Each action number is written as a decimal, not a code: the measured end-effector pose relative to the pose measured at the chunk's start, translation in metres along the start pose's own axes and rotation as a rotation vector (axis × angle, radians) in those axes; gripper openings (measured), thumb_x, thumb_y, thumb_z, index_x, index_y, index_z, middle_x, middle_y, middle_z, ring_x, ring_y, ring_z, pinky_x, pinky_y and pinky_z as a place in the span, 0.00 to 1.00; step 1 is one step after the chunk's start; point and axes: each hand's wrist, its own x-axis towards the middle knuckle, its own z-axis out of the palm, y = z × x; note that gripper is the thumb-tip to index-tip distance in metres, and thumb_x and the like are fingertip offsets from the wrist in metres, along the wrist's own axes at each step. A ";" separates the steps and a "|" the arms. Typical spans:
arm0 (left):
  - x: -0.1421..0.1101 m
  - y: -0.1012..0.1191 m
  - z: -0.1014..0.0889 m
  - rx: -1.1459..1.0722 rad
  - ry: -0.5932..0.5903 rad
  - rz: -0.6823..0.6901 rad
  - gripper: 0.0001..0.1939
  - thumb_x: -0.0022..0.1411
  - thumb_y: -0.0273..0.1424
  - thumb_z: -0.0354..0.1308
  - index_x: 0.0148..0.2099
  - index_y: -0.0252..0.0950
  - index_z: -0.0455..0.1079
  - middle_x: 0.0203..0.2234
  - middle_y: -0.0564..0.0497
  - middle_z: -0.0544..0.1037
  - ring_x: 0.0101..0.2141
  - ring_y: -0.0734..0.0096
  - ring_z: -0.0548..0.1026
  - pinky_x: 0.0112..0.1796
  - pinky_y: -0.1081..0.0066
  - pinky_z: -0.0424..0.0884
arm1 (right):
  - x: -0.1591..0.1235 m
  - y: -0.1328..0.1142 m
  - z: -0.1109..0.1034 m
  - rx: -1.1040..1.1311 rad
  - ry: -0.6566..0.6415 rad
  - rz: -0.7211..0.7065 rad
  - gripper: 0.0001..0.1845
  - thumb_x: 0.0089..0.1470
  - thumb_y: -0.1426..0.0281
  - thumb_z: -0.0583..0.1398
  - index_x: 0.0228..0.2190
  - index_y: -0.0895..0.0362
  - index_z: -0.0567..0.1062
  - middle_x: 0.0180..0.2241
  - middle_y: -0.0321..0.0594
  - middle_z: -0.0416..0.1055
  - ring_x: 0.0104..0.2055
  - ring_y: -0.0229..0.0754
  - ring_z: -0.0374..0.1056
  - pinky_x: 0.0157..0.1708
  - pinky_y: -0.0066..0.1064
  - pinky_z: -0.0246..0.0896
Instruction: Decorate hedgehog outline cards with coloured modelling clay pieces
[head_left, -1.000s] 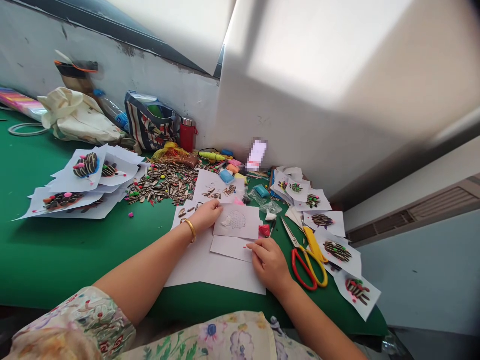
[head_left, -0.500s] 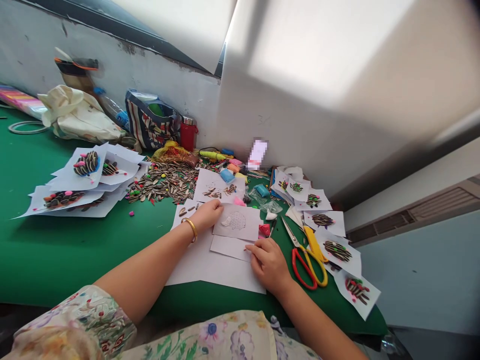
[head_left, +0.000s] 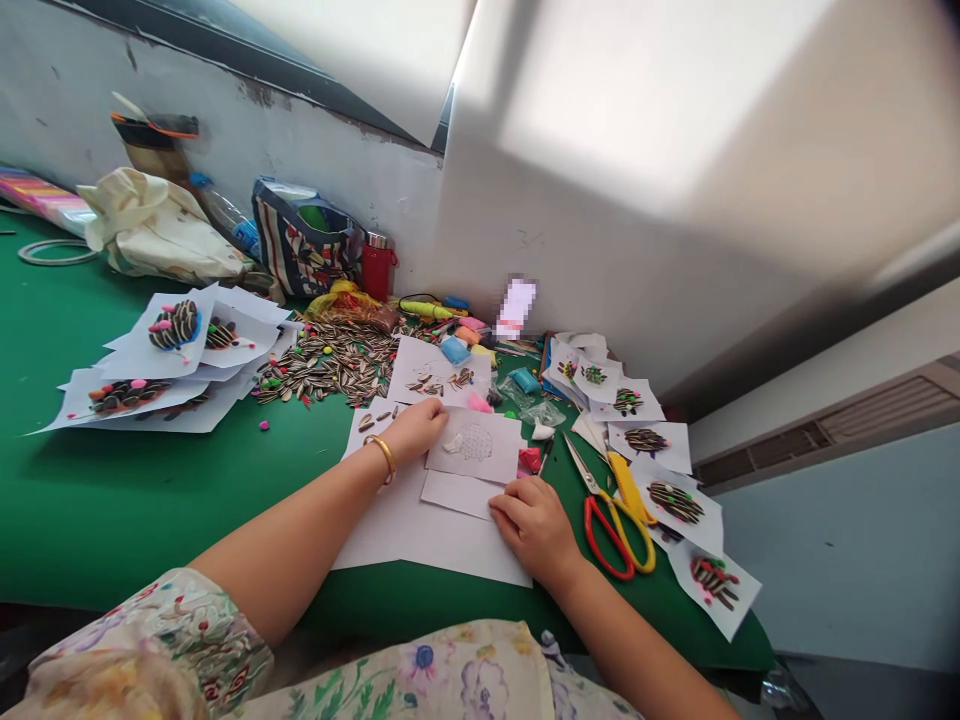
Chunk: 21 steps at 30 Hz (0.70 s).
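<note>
**Two hands on a dotted paper card**

The left hand (head_left: 409,432) lies flat on a big white sheet (head_left: 390,530), with a gold bangle (head_left: 382,458) on its wrist. Its fingers are close together and clamp nothing. The right hand (head_left: 535,530) is curled, and its fingertips (head_left: 501,508) touch a small paper sheet (head_left: 456,495). It is hard to tell if they pinch the paper.

A paper card (head_left: 474,445) sits between the hands, just beside the left one. It has a round dotted shape drawn on it and a small pale lump at one side. Flowery sleeves (head_left: 150,640) show at the bottom, near the person.

Red and yellow scissors (head_left: 611,535) lie to the right of the right hand, on the green table top (head_left: 112,500). Past the card, a paper sheet with a few seeds on it (head_left: 439,372) lies next to a big pile of striped sunflower seeds (head_left: 330,360). Soft lumps of blue clay (head_left: 454,350) sit behind it. Seed pictures on paper lie in heaps on both sides: one on the left (head_left: 176,325) and one on the right (head_left: 675,500).

Far back, by the wall (head_left: 337,180), stand a striped bag (head_left: 300,240), a red flask (head_left: 377,268) and a cream cloth bag (head_left: 154,225).
</note>
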 end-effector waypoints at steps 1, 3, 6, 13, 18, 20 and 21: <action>0.000 0.000 0.000 0.004 -0.002 0.000 0.08 0.56 0.30 0.54 0.25 0.39 0.64 0.22 0.52 0.71 0.28 0.63 0.69 0.32 0.69 0.62 | 0.001 0.000 -0.001 0.028 0.005 0.011 0.08 0.59 0.71 0.59 0.35 0.53 0.79 0.33 0.41 0.71 0.38 0.43 0.64 0.42 0.37 0.60; 0.000 0.001 0.000 0.012 -0.007 0.000 0.08 0.57 0.30 0.53 0.25 0.39 0.64 0.22 0.52 0.71 0.28 0.63 0.69 0.32 0.69 0.61 | 0.003 0.000 -0.003 0.096 0.032 0.040 0.08 0.57 0.73 0.59 0.35 0.54 0.79 0.34 0.41 0.71 0.38 0.43 0.65 0.42 0.37 0.62; 0.000 0.001 -0.001 0.023 -0.016 0.001 0.08 0.57 0.30 0.53 0.25 0.39 0.64 0.23 0.52 0.72 0.28 0.63 0.69 0.31 0.69 0.61 | 0.009 0.001 -0.007 0.177 0.075 0.076 0.11 0.55 0.77 0.58 0.36 0.54 0.79 0.35 0.43 0.70 0.40 0.44 0.65 0.42 0.37 0.64; 0.001 -0.001 0.001 0.061 -0.037 0.002 0.07 0.57 0.30 0.53 0.27 0.38 0.66 0.23 0.52 0.73 0.28 0.63 0.69 0.31 0.69 0.61 | 0.014 0.004 -0.008 0.151 0.043 0.014 0.14 0.53 0.79 0.56 0.36 0.54 0.79 0.34 0.42 0.70 0.39 0.44 0.65 0.42 0.38 0.63; 0.002 -0.003 0.002 0.083 -0.042 0.016 0.08 0.58 0.31 0.53 0.26 0.39 0.65 0.23 0.51 0.73 0.28 0.63 0.69 0.31 0.69 0.61 | 0.004 0.003 -0.003 -0.004 -0.013 -0.024 0.12 0.58 0.73 0.58 0.41 0.53 0.79 0.34 0.42 0.71 0.38 0.44 0.64 0.42 0.38 0.60; 0.002 -0.003 0.002 0.090 -0.044 0.018 0.09 0.59 0.31 0.52 0.26 0.39 0.65 0.23 0.51 0.72 0.28 0.63 0.69 0.30 0.69 0.60 | 0.001 0.003 -0.001 -0.038 -0.013 -0.036 0.10 0.61 0.71 0.58 0.40 0.53 0.80 0.34 0.42 0.71 0.38 0.43 0.64 0.42 0.37 0.59; 0.002 -0.003 0.002 0.093 -0.045 0.018 0.09 0.59 0.31 0.52 0.26 0.39 0.64 0.23 0.51 0.72 0.28 0.63 0.69 0.30 0.69 0.59 | 0.001 0.003 0.000 -0.048 -0.017 -0.043 0.10 0.61 0.70 0.58 0.39 0.53 0.80 0.34 0.42 0.71 0.38 0.43 0.63 0.42 0.37 0.59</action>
